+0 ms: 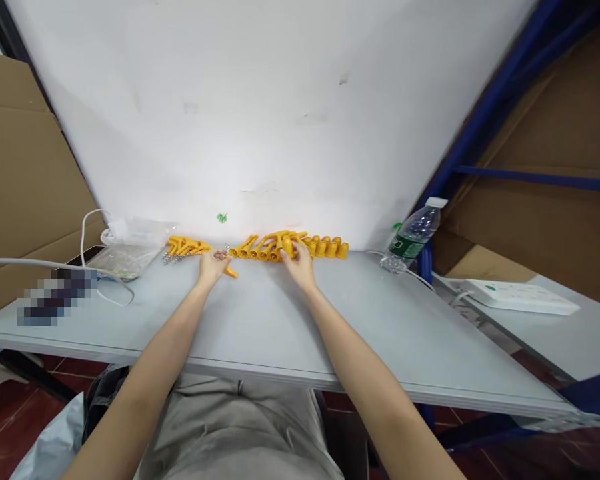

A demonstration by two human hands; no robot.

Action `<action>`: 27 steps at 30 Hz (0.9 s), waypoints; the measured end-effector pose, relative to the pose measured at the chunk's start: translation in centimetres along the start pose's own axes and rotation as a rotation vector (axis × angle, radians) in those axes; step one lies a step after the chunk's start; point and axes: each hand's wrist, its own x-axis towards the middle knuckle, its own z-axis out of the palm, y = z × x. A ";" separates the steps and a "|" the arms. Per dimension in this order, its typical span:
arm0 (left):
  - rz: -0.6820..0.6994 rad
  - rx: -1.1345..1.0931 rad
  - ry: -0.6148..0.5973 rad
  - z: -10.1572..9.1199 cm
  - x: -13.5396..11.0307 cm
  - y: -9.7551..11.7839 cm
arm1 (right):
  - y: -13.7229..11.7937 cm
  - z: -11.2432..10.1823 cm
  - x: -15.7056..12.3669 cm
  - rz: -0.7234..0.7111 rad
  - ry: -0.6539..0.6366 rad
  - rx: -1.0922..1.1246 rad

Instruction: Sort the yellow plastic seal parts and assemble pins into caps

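My left hand [212,267] is at the middle of the table with its fingers curled together. A small silvery bit [227,247] shows at its fingertips, too small to name. Just below those fingers a yellow plastic piece [231,272] sticks out; whether the hand touches it I cannot tell. My right hand [300,267] grips a yellow cup-shaped plastic piece [287,248] between thumb and fingers. Between the hands, yellow funnel-ended pieces [254,253] lie in a row. More yellow cups [331,249] stand in rows right of my right hand.
Branched yellow pieces [185,245] lie heaped on the left with silvery metal parts [172,259]. Beyond them are a clear plastic bag [125,259] and a white cable [115,275]. A water bottle [414,237] leans at the right, near a white power strip [523,297]. A white wall panel [280,120] closes the back.
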 end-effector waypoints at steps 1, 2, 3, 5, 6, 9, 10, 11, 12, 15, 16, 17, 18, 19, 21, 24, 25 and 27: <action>0.032 0.005 -0.009 0.2 -0.2 -0.2 | 0.4 0.2 -0.4 0.007 -0.032 0.004; 0.074 0.021 -0.013 0.3 -0.3 -0.4 | 0.7 0.3 -0.7 0.016 -0.063 0.015; 0.120 0.045 -0.011 0.5 -0.5 -0.6 | 1.1 0.4 -0.9 0.030 -0.089 0.032; 0.210 0.104 0.003 0.8 -0.7 -1.2 | 1.6 0.5 -1.1 0.074 -0.123 0.078; 0.243 0.132 0.007 1.0 -0.8 -1.5 | 1.8 0.6 -1.1 0.100 -0.134 0.098; 0.253 0.208 -0.047 1.5 -0.8 -2.5 | 2.4 0.8 -1.2 0.152 -0.165 0.131; 0.238 0.235 -0.082 1.6 -0.7 -2.9 | 2.6 0.8 -1.2 0.166 -0.172 0.132; 0.226 0.263 -0.115 1.8 -0.7 -3.3 | 2.8 0.8 -1.2 0.181 -0.173 0.128; 0.221 0.287 -0.143 1.9 -0.6 -3.6 | 2.9 0.8 -1.2 0.196 -0.169 0.119; 0.231 0.340 -0.167 1.9 -0.6 -4.0 | 3.1 0.8 -1.2 0.213 -0.149 0.089; 0.229 0.353 -0.164 1.9 -0.6 -4.0 | 3.1 0.7 -1.2 0.201 -0.150 0.080; 0.222 0.364 -0.160 1.8 -0.7 -3.9 | 3.0 0.7 -1.2 0.178 -0.155 0.068; 0.212 0.374 -0.157 1.8 -0.7 -3.8 | 2.9 0.6 -1.2 0.144 -0.162 0.049; 0.203 0.382 -0.156 1.7 -0.8 -3.7 | 2.7 0.5 -1.2 0.097 -0.169 0.024; 0.203 0.389 -0.168 1.5 -1.0 -3.5 | 2.3 0.4 -1.2 -0.025 -0.201 -0.037; 0.233 0.388 -0.199 1.4 -1.2 -3.4 | 1.4 0.2 -1.4 -0.172 -0.285 -0.119; 0.244 0.384 -0.205 1.4 -1.2 -3.4 | 1.1 0.2 -1.5 -0.197 -0.316 -0.139; 0.256 0.374 -0.204 1.5 -1.3 -3.5 | 0.5 0.2 -1.6 -0.220 -0.365 -0.175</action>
